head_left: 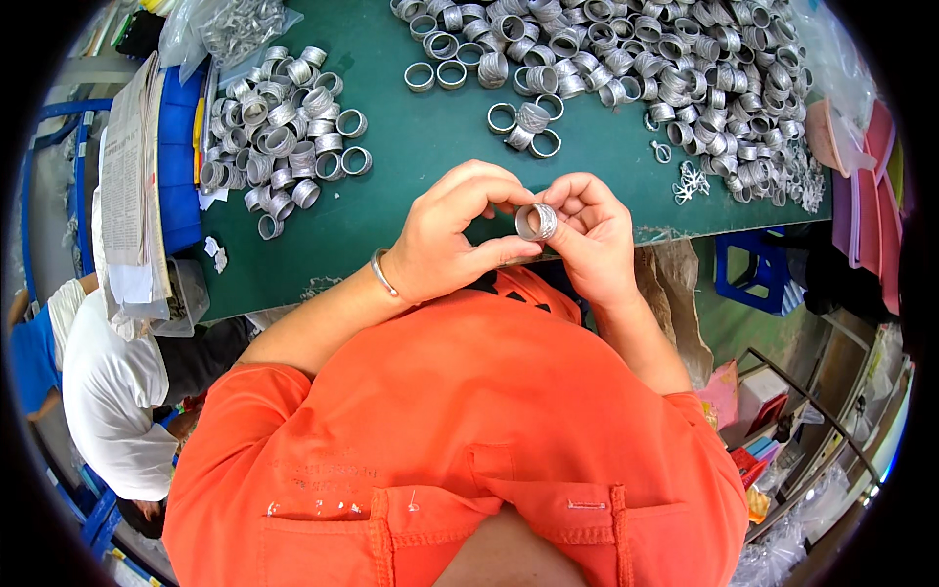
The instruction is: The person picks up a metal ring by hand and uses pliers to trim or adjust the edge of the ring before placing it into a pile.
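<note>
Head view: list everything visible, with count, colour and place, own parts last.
held ring: one, silver, between both hands' fingertips
right pile: many rings, silver, table's far right
left pile: many rings, silver, table's left
table: one, green, ahead
bag: one, clear, holding metal parts, far left corner
papers: a stack, white, left table edge
stool: one, blue, below table's right edge
other person: one, white top, lower left
bracelet: one, silver, left wrist
shirt: one, orange, own torso
left hand: pinching the ring
right hand: pinching the ring
</note>
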{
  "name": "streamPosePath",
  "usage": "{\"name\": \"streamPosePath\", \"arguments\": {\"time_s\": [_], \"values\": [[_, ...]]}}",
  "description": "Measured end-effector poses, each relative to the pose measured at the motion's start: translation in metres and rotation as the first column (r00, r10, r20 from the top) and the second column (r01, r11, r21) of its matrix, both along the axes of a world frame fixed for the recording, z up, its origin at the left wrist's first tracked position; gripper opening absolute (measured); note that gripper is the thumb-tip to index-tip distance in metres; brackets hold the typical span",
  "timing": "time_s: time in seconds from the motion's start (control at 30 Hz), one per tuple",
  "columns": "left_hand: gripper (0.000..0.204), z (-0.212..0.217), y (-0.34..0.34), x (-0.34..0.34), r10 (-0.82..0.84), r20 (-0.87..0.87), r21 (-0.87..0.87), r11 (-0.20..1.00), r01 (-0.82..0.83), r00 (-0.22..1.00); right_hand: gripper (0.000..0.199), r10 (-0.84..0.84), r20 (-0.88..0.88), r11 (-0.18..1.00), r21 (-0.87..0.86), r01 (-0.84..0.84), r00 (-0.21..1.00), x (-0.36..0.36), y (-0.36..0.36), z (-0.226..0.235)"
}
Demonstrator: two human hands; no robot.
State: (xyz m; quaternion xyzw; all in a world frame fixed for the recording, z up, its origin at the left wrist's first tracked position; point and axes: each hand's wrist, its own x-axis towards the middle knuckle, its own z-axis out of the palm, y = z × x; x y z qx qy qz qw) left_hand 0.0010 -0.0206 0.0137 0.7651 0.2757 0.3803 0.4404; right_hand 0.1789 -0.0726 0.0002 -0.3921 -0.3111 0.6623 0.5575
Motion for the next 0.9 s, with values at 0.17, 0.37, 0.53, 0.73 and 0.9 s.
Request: {"name": "streamPosePath", "arguments": {"time_s": [0.17, 0.37, 0.53, 0.73, 0.9], "values": [[0.037, 0.0, -0.001, 0.0, -0.024, -0.003, -0.135, 0.991, 0.023, 1.0, 0.02, -0.042, 0.017, 0.999, 0.032, 0.042, 0.999, -0.004, -0.002, -0.003], [0.033, -0.01, -0.002, -0.001, -0.004, 0.225, -0.453, 0.885, 0.108, 0.974, 0.015, -0.066, 0.054, 0.995, 0.073, 0.062, 0.996, -0.001, -0.002, -0.001], [0.032, -0.013, -0.002, -0.001, 0.045, 0.344, -0.565, 0.808, 0.168, 0.938, 0.013, -0.079, 0.047, 0.989, 0.13, 0.073, 0.996, 0.001, 0.001, -0.001], [0.031, -0.015, -0.002, -0.003, 0.058, 0.344, -0.58, 0.798, 0.163, 0.937, 0.012, -0.085, 0.064, 0.989, 0.129, 0.076, 0.994, -0.003, 0.001, 0.002], [0.03, -0.013, -0.003, -0.004, 0.082, 0.329, -0.631, 0.76, 0.155, 0.941, 0.011, -0.081, 0.051, 0.989, 0.132, 0.074, 0.995, -0.004, 0.001, 0.0]]}}
